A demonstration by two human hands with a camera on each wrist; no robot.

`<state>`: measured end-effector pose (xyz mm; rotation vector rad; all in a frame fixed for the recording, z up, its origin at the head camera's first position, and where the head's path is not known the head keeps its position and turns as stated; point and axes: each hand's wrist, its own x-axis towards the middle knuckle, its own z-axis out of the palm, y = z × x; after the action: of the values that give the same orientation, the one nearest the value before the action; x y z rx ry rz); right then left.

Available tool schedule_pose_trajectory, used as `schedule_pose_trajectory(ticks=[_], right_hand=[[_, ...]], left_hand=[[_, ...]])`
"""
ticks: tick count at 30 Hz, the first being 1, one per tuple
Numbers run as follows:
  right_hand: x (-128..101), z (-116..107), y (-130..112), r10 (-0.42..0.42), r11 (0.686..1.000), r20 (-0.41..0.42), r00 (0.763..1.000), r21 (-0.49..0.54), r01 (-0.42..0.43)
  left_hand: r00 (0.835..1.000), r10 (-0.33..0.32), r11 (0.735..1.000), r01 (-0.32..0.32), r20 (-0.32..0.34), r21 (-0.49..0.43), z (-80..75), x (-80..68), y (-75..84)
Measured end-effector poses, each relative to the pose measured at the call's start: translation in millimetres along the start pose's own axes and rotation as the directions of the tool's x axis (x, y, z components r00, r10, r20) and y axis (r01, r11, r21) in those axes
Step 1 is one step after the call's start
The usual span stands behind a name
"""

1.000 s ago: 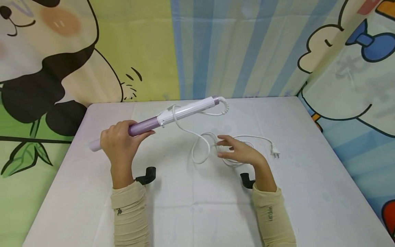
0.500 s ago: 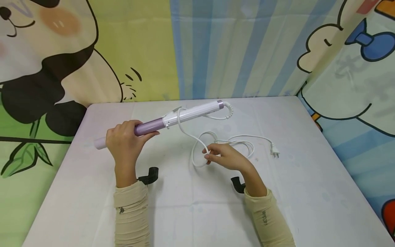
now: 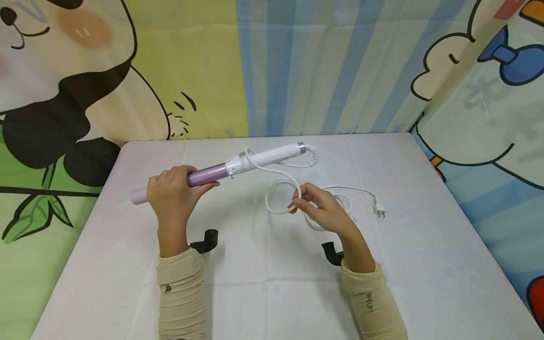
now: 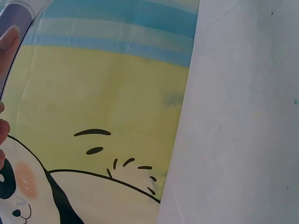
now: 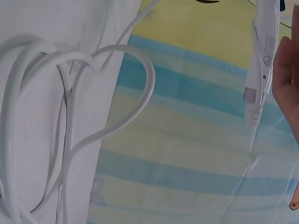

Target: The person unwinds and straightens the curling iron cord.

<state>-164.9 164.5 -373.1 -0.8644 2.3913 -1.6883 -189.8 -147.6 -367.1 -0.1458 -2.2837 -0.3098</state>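
In the head view my left hand (image 3: 174, 198) grips a curling iron (image 3: 265, 158) by its purple barrel, the white handle slanting up to the right above the table. A white power cord (image 3: 272, 170) leaves the handle's end and loops across it. My right hand (image 3: 320, 208) pinches this cord between thumb and fingers, right of the iron. In the left wrist view the purple barrel (image 4: 13, 28) and some fingertips (image 4: 3, 128) show at the left edge. The right wrist view has the handle's end (image 5: 259, 70) near part of my hand (image 5: 287, 81), with cord loops (image 5: 65, 93) at left.
More cord coils (image 3: 314, 224) lie on the white table (image 3: 263, 302), ending in a two-prong plug (image 3: 379, 208) at the right. Cartoon-printed cloth (image 3: 204, 71) stands behind and beside the table. Black brackets (image 3: 206, 242) are worn at both wrists.
My right hand came left, took hold of the cord, then raised it slightly up and right. The left hand moved a little right with the curling iron, whose handle dipped slightly.
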Motion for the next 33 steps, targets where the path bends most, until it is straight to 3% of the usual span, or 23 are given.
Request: schedule_pose_trajectory(ticks=[4,9,18,27,30,33], right_hand=[[-3,-9,2,-0.027,0.995,-0.151,0.988,0.091,0.041],[-5,-17,4,-0.024,0.979,-0.305,0.952,0.186,0.084],[-9,-29,7,0.086,0.958,-0.432,0.898,0.283,0.045],[-8,-39,21,0.249,0.927,-0.442,0.862,0.365,-0.08],[-8,-40,24,0.3,0.917,-0.416,0.858,0.373,-0.14],[-6,-40,27,0.35,0.906,-0.379,0.857,0.369,-0.207]], left_hand=[[1.0,-0.001,1.0,0.001,-0.003,-0.014,1.0,0.4,-0.3],[0.999,0.034,0.998,-0.033,0.004,-0.05,3.2,0.4,0.7],[0.999,0.042,0.994,-0.044,-0.02,-0.103,1.4,0.6,2.0],[0.995,-0.083,0.976,0.071,-0.048,-0.206,-5.7,-1.7,-8.9],[0.983,-0.178,0.962,0.164,-0.044,-0.219,-8.6,-2.0,-11.0],[0.96,-0.279,0.94,0.267,-0.025,-0.21,-12.1,-1.8,-14.1]])
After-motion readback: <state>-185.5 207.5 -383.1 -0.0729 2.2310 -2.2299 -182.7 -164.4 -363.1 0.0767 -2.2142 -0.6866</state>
